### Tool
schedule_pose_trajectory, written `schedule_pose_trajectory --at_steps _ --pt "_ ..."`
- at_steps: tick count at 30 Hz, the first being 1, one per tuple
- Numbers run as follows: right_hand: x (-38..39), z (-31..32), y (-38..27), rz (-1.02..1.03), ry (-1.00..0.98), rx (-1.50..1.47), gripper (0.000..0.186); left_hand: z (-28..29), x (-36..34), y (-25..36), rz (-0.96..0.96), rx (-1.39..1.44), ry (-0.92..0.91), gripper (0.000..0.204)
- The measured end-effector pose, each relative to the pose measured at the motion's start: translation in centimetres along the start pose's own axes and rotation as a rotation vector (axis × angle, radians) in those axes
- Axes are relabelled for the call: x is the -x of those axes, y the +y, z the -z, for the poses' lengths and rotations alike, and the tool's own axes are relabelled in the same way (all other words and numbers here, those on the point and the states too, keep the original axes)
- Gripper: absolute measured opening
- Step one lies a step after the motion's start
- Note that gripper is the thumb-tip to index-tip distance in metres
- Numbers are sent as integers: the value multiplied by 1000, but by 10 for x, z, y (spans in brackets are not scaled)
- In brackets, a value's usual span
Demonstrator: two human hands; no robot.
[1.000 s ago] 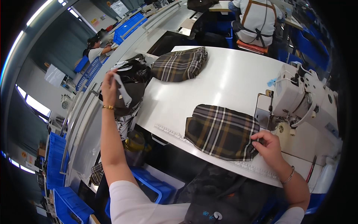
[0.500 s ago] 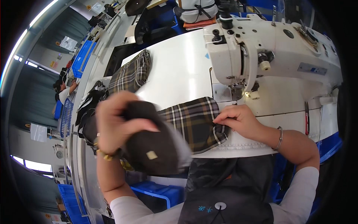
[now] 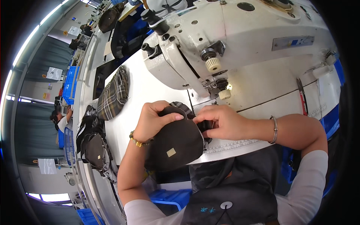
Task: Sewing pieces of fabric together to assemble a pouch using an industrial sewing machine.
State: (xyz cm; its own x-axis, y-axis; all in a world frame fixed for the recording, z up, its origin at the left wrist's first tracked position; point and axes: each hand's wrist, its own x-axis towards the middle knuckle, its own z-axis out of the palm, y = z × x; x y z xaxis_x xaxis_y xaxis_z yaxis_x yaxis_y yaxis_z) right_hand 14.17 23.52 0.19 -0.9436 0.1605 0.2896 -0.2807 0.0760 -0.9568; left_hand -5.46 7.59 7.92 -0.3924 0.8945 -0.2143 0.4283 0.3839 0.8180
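My left hand (image 3: 154, 123) grips the upper edge of a rounded dark brown fabric panel (image 3: 180, 139), thumb on the near face. A small beige square patch (image 3: 171, 152) sits low on it. Behind the panel a bit of plaid fabric (image 3: 182, 107) shows; most of it is hidden. My right hand (image 3: 224, 122) is closed at the right edge, fingers pinching the panel's rim together with the dark plaid fabric beside it. Both hands are just in front of the needle area of a white sewing machine (image 3: 240, 41), pieces apart from the needle.
Another plaid piece (image 3: 114, 93) lies on the white table (image 3: 140, 84) at left. Beside it is a pile of dark fabric pieces (image 3: 93, 150). Red-handled scissors (image 3: 302, 98) lie at right, and a blue bin (image 3: 170, 197) stands below the table. A person sits far left.
My left hand has brought the dark panel rightward, over the plaid piece and up against my right hand. My right hand has shifted slightly left. The view has moved closer to the machine.
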Motion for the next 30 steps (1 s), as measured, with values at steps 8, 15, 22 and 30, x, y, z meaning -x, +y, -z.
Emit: schedule_pose_trajectory --at_steps 8,15,22,30 --pt "6 1 -3 -82 -105 104 15 -8 24 2 28 9 174 30" --pt "2 2 -8 -67 -36 -10 12 -22 28 3 35 -12 219 31" --pt "2 7 -10 41 23 275 17 -22 26 11 67 -15 190 27" --pt "-1 17 -6 -10 52 244 12 -16 -8 -3 -159 90 -201 20"
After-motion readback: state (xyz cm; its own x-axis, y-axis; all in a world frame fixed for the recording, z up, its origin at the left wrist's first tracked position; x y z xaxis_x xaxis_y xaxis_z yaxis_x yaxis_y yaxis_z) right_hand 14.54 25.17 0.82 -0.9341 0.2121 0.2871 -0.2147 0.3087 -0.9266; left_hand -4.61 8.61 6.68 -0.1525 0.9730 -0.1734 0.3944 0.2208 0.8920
